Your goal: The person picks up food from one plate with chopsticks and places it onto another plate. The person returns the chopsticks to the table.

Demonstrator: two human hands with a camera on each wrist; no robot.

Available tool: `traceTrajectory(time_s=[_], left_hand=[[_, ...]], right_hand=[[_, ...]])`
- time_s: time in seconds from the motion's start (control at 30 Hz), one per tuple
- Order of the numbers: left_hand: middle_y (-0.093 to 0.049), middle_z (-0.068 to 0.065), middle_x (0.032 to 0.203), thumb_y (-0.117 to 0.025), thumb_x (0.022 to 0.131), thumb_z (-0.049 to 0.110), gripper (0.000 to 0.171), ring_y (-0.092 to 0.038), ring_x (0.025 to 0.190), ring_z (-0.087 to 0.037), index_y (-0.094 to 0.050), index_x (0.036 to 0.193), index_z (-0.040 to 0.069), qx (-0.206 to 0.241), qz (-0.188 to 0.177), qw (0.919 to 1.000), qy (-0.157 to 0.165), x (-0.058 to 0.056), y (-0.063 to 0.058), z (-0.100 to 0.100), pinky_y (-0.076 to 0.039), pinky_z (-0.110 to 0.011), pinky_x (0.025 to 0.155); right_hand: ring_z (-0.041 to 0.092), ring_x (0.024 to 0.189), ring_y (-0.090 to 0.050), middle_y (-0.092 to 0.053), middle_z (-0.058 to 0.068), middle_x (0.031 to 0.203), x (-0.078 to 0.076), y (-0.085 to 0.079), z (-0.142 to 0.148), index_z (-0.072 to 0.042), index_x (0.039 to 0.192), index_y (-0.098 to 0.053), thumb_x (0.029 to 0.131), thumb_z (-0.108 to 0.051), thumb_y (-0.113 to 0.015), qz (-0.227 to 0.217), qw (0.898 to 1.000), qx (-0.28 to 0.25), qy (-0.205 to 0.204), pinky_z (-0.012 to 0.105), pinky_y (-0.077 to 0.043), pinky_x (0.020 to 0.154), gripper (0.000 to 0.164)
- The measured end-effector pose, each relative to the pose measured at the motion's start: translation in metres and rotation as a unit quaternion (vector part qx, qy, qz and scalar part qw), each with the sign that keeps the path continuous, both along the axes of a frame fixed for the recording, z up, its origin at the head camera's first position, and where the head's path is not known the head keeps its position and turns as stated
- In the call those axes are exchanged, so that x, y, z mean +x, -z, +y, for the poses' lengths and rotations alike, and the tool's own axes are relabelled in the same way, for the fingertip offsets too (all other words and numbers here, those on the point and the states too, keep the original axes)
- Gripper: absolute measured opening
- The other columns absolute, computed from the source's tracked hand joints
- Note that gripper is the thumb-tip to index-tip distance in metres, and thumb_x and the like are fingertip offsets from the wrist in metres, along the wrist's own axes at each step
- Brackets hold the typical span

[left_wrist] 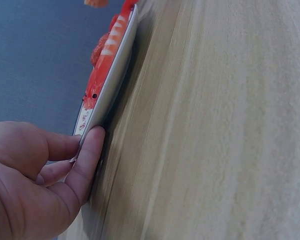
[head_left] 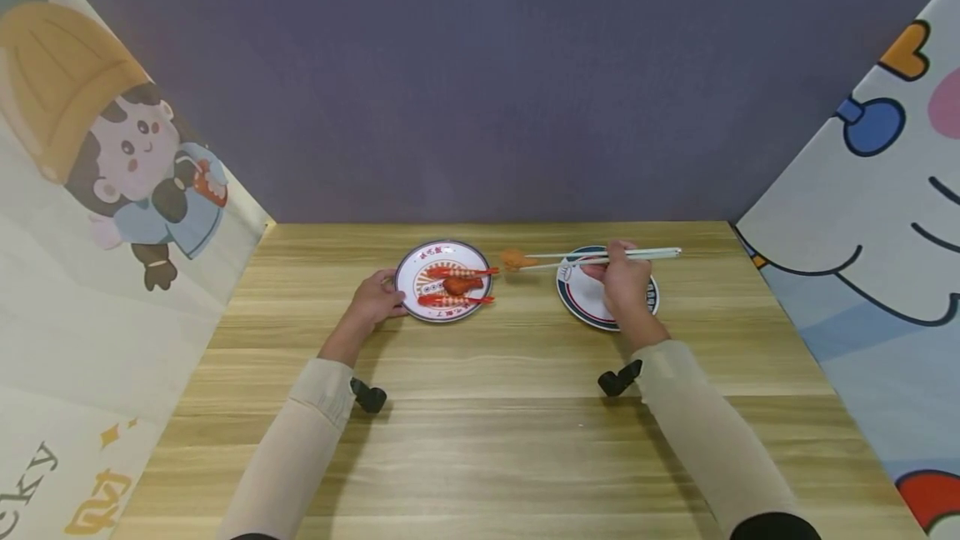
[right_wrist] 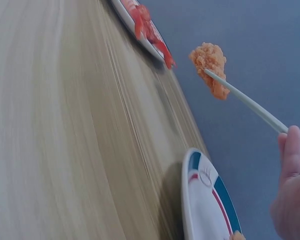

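Note:
My left hand (head_left: 375,300) pinches the near left rim of a white plate (head_left: 408,277) between thumb and fingers. On that plate lie two red-and-white striped shrimp, one at the back (head_left: 457,272) and one in front (head_left: 450,301), with a glossy brown drumstick (head_left: 461,284) between them. My right hand (head_left: 626,286) grips a pair of pale chopsticks (head_left: 660,253). Their tips hold a crumbly orange piece of fried chicken (right_wrist: 210,67) in the air, just right of the left plate. Under my right hand stands a second plate (head_left: 581,290) with a blue-and-red rim.
Both plates stand near the back of a wooden table (head_left: 480,423), close to a dark blue-grey panel (head_left: 480,90). Printed cartoon panels flank the left and right sides. A small orange bit (right_wrist: 236,235) shows at the right plate in the right wrist view.

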State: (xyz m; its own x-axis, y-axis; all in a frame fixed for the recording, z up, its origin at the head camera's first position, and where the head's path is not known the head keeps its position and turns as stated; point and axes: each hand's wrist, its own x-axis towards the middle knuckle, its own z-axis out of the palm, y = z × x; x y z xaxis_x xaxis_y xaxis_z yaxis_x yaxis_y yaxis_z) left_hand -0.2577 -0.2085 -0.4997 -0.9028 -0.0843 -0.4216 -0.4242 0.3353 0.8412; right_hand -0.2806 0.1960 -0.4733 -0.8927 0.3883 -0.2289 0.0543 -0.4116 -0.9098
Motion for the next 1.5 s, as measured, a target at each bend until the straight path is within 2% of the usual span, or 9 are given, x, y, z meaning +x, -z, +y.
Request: traceTrajectory(time_s=[0.17, 0.3, 0.53, 0.63, 0.73, 0.9, 1.13, 1.37, 1.5], left_hand=[[-0.048, -0.020, 0.125, -0.056, 0.101, 0.002, 0.062, -0.065, 0.082, -0.015, -0.034, 0.158, 0.009, 0.003, 0.001, 1.0000, 0.001, 0.000, 0.000, -0.001, -0.067, -0.024, 0.076], [-0.048, -0.017, 0.120, -0.056, 0.101, 0.000, 0.061, -0.064, 0.080, -0.014, -0.035, 0.157, 0.007, 0.010, 0.010, 0.9999, 0.001, 0.000, 0.000, -0.001, -0.067, -0.023, 0.076], [-0.048, -0.015, 0.116, -0.056, 0.100, 0.000, 0.060, -0.065, 0.081, -0.014, -0.037, 0.156, 0.007, 0.010, 0.012, 0.9999, 0.000, -0.001, 0.002, -0.001, -0.067, -0.023, 0.075], [-0.048, -0.015, 0.117, -0.056, 0.100, 0.000, 0.060, -0.065, 0.082, -0.015, -0.037, 0.156, 0.008, 0.010, 0.011, 0.9999, -0.001, -0.001, 0.001, -0.001, -0.068, -0.024, 0.075], [-0.048, -0.015, 0.118, -0.056, 0.101, 0.000, 0.060, -0.065, 0.082, -0.015, -0.037, 0.157, 0.008, 0.007, 0.010, 0.9999, -0.002, 0.000, 0.000, 0.000, -0.068, -0.024, 0.076], [-0.048, -0.017, 0.120, -0.056, 0.101, 0.001, 0.060, -0.066, 0.084, -0.016, -0.036, 0.157, 0.008, 0.006, 0.009, 0.9999, -0.001, 0.001, -0.001, 0.002, -0.068, -0.024, 0.076], [-0.049, -0.017, 0.120, -0.056, 0.100, 0.001, 0.060, -0.066, 0.083, -0.016, -0.036, 0.157, 0.008, 0.007, 0.013, 0.9999, 0.000, 0.001, -0.001, 0.003, -0.068, -0.024, 0.076], [-0.048, -0.015, 0.118, -0.056, 0.101, 0.002, 0.061, -0.065, 0.082, -0.015, -0.036, 0.157, 0.010, 0.005, 0.008, 0.9999, -0.005, 0.001, -0.002, 0.000, -0.067, -0.023, 0.075], [-0.048, -0.015, 0.117, -0.056, 0.101, 0.002, 0.061, -0.064, 0.081, -0.014, -0.035, 0.158, 0.010, 0.006, 0.005, 1.0000, -0.005, 0.001, -0.002, 0.000, -0.067, -0.023, 0.075]], right_hand=[[0.014, 0.047, -0.068, -0.069, 0.005, 0.070, -0.002, 0.002, -0.017, -0.011, 0.106, -0.051, 0.106, -0.020, -0.052, -0.009, 1.000, 0.012, -0.019, 0.026, -0.065, 0.051, 0.009], [0.013, 0.047, -0.068, -0.064, 0.004, 0.076, -0.004, 0.001, -0.032, -0.013, 0.105, -0.052, 0.106, -0.023, -0.052, -0.013, 0.999, 0.031, -0.027, 0.025, -0.065, 0.052, 0.010], [0.012, 0.046, -0.067, -0.063, 0.004, 0.065, -0.008, 0.005, -0.057, -0.013, 0.096, -0.051, 0.105, -0.021, -0.053, 0.006, 0.999, 0.025, -0.025, 0.026, -0.065, 0.050, 0.012], [0.012, 0.046, -0.067, -0.064, 0.006, 0.070, -0.010, 0.008, -0.067, -0.011, 0.097, -0.054, 0.104, -0.019, -0.054, 0.010, 0.999, 0.027, -0.025, 0.027, -0.064, 0.049, 0.011], [0.012, 0.047, -0.068, -0.065, 0.008, 0.073, -0.011, 0.011, -0.074, -0.014, 0.097, -0.054, 0.104, -0.022, -0.055, -0.009, 0.999, 0.044, -0.022, 0.026, -0.063, 0.048, 0.010], [0.011, 0.049, -0.069, -0.067, 0.005, 0.065, -0.012, 0.012, -0.084, -0.018, 0.096, -0.050, 0.103, -0.025, -0.054, -0.028, 0.997, 0.063, -0.027, 0.021, -0.063, 0.052, 0.011], [0.009, 0.050, -0.070, -0.066, 0.000, 0.054, -0.010, 0.008, -0.088, -0.015, 0.101, -0.052, 0.103, -0.029, -0.051, -0.025, 0.992, 0.107, -0.057, 0.018, -0.064, 0.058, 0.015], [0.013, 0.053, -0.071, -0.066, 0.003, 0.065, -0.006, 0.009, -0.088, -0.010, 0.097, -0.054, 0.104, -0.023, -0.055, 0.024, 0.995, 0.073, -0.067, 0.028, -0.067, 0.056, 0.016], [0.014, 0.055, -0.073, -0.069, 0.005, 0.067, -0.004, 0.007, -0.084, -0.013, 0.091, -0.052, 0.103, -0.025, -0.059, 0.008, 0.995, 0.060, -0.078, 0.029, -0.068, 0.060, 0.019]])
